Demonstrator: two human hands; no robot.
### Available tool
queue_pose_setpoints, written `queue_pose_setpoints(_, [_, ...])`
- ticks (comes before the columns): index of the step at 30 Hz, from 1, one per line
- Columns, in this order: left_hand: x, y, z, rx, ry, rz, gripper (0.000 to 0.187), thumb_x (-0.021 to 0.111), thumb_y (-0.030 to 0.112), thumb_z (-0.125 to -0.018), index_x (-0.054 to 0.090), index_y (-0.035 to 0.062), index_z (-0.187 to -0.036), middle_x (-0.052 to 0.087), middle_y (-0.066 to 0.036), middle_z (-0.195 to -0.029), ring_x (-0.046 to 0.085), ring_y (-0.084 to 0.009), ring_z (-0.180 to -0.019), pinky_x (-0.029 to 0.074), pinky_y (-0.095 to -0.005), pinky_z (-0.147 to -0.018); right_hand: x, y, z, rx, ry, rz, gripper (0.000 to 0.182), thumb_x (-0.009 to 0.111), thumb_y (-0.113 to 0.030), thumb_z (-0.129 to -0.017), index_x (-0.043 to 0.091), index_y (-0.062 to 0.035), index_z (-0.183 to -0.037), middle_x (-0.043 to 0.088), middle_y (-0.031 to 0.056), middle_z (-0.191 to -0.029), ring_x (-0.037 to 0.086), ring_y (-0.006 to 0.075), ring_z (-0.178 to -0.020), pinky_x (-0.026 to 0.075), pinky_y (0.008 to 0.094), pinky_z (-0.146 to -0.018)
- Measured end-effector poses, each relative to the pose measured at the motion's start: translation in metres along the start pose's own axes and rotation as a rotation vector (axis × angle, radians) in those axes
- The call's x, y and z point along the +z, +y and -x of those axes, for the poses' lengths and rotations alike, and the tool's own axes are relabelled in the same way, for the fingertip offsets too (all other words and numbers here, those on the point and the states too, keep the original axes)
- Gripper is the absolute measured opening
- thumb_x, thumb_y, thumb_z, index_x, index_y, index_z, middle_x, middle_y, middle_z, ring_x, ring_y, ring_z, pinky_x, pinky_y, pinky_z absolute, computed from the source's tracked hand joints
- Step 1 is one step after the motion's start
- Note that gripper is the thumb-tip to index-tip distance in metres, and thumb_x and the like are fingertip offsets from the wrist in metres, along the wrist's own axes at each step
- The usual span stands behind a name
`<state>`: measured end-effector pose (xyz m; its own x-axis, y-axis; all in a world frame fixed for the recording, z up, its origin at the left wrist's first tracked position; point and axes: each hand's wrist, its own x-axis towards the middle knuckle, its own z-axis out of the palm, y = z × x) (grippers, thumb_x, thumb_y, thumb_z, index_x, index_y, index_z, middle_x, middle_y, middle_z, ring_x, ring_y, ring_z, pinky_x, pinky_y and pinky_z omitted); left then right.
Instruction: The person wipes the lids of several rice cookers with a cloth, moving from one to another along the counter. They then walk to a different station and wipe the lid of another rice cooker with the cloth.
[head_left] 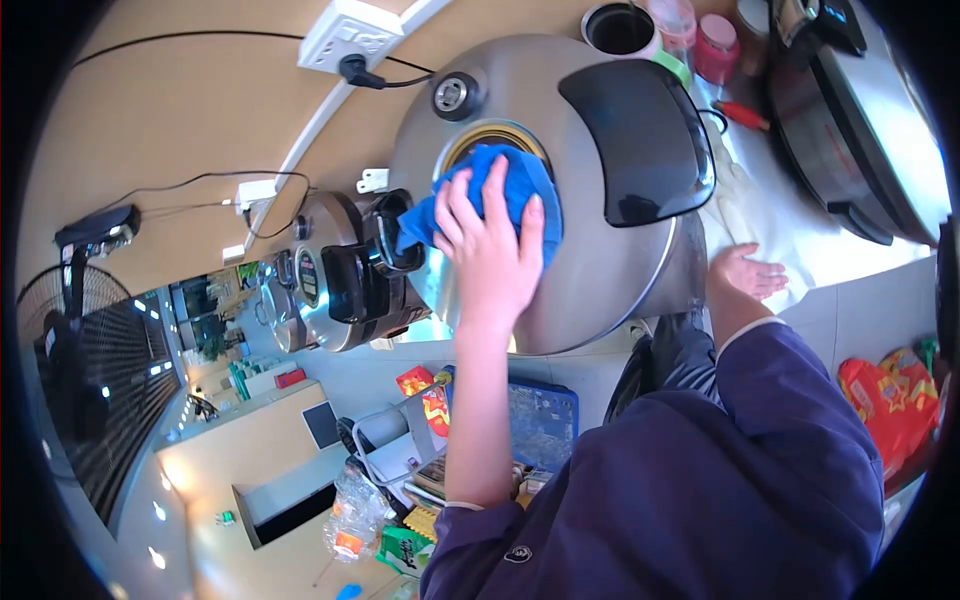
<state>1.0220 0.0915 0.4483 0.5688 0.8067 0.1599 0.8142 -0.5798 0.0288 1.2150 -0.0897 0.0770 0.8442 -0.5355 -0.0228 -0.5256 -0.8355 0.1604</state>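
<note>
My left hand point(492, 245) presses a crumpled blue cloth point(545, 205) against the round centre of a large grey cooker lid point(420, 150), its fingers bent over the cloth. The cloth partly covers a gold-rimmed ring on the lid. A round vent point(455, 96) lies above the cloth, and a black glossy handle panel point(640, 145) is to its right. To the right of the cooker, my right hand point(752, 275) rests at the edge of the white-covered counter point(830, 255), fingers apart and holding nothing.
Another steel appliance point(850, 130) stands at the right, near cups and a pink-lidded jar point(716, 50). More cookers point(330, 270) stand at the left. A power strip point(350, 38) with a black plug is on the wall. Below are a blue bin point(540, 425) and red bags point(885, 405).
</note>
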Motion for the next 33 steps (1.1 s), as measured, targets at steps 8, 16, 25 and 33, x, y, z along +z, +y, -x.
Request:
queue_pose_setpoints(8, [-0.016,0.020,0.052,-0.056,0.138,0.104,0.036,0.066,0.026,-0.094,0.059,0.0061,-0.123,0.048,-0.022,-0.123,0.044,-0.0433,-0.116,0.038,-0.0554,-0.101,0.017,-0.003,-0.007,-0.188,0.005,-0.024,0.073,0.042,-0.055,-0.099,0.042,0.0028,-0.143,0.043,0.0271,-0.144,0.042,0.0394,-0.136,0.033,0.0548,-0.111])
queue_pose_setpoints(16, [0.003,0.047,0.130,-0.224,0.316,0.142,0.039,0.077,0.020,-0.077,0.065,0.0090,-0.112,0.051,-0.017,-0.116,0.048,-0.0417,-0.105,0.042,-0.0526,-0.093,0.018,0.008,-0.011,-0.378,-0.021,-0.011,0.072,0.042,-0.055,-0.099,0.043,0.0025,-0.142,0.045,0.0270,-0.142,0.044,0.0395,-0.133,0.035,0.0556,-0.109])
queue_pose_setpoints(25, [0.046,0.042,0.230,-0.561,0.253,0.249,0.044,0.079,0.017,-0.074,0.063,0.0104,-0.115,0.056,-0.015,-0.112,0.054,-0.0388,-0.105,0.047,-0.0484,-0.089,0.004,-0.006,-0.026,-0.614,0.016,-0.083,0.072,0.042,-0.055,-0.099,0.045,0.0023,-0.141,0.047,0.0269,-0.140,0.047,0.0397,-0.131,0.037,0.0565,-0.107])
queue_pose_setpoints(33, [0.152,0.068,0.553,-1.712,-0.536,0.455,0.059,0.062,0.059,-0.087,0.068,0.0046,-0.110,0.070,-0.026,-0.111,0.066,-0.0436,-0.108,0.052,-0.0500,-0.091,-0.008,-0.027,-0.023,-0.721,0.120,-0.205,0.071,0.042,-0.056,-0.099,0.046,0.0020,-0.140,0.049,0.0268,-0.138,0.050,0.0398,-0.129,0.040,0.0572,-0.105])
